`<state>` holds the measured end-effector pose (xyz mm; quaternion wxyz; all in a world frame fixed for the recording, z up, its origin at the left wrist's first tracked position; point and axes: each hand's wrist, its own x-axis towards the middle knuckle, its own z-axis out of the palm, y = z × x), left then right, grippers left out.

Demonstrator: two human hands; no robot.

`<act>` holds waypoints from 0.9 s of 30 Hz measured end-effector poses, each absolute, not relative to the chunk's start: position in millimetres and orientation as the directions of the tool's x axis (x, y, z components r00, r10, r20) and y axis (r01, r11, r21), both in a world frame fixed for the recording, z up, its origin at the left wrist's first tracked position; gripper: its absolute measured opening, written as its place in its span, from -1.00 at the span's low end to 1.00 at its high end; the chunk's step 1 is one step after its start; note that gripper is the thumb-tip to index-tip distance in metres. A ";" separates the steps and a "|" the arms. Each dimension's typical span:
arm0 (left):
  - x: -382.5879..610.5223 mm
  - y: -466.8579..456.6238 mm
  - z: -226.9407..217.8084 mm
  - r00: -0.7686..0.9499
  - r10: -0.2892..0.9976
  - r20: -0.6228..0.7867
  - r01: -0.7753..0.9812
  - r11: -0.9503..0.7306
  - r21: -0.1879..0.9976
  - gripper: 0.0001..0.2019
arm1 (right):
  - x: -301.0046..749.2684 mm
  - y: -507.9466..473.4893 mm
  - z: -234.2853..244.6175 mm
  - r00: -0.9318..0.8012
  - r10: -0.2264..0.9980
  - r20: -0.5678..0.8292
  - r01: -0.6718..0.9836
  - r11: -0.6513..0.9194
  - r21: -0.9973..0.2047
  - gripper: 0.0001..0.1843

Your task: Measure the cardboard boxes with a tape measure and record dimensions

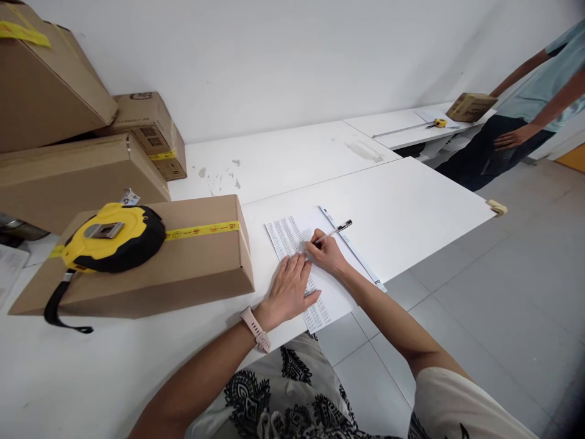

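Observation:
A pen [339,228] with a clear barrel and dark cap end is held in my right hand [326,251], its tip down on a printed sheet of paper [338,299]. Columns of small figures cover the sheet's left side. Flat across the paper lies my left hand [291,286], fingers spread, with a pink watch strap [256,330] on that wrist. Left of the paper, a closed cardboard box [205,262] carries a yellow tape measure [114,238] with black edges and a black wrist strap. Under the sheet, a pale blue-edged folder or paper [354,250] shows along the right.
Several cardboard boxes [146,122] are stacked at the left against the wall. The white table [393,207] ends at the right with a small wooden piece [496,208] at its corner. Farther right, another person [548,103] touches a box [470,107] near a second tape measure [439,123].

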<state>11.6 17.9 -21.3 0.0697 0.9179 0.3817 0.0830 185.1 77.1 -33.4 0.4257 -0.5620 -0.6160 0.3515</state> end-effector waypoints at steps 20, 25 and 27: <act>11.5 17.6 -25.1 0.686 0.717 0.127 0.690 -0.695 0.201 -0.33 | 185.0 75.2 -27.8 0.018 0.993 0.120 0.424 0.101 -0.900 -0.77; 11.5 17.2 -23.6 0.684 0.720 0.115 0.694 -0.692 0.200 -0.32 | 185.3 75.7 -28.6 0.008 0.991 0.134 0.432 0.118 -0.894 -0.80; 11.5 17.2 -23.2 0.686 0.720 0.109 0.695 -0.692 0.196 -0.32 | 185.5 76.0 -29.3 0.010 0.990 0.139 0.422 0.122 -0.898 -0.80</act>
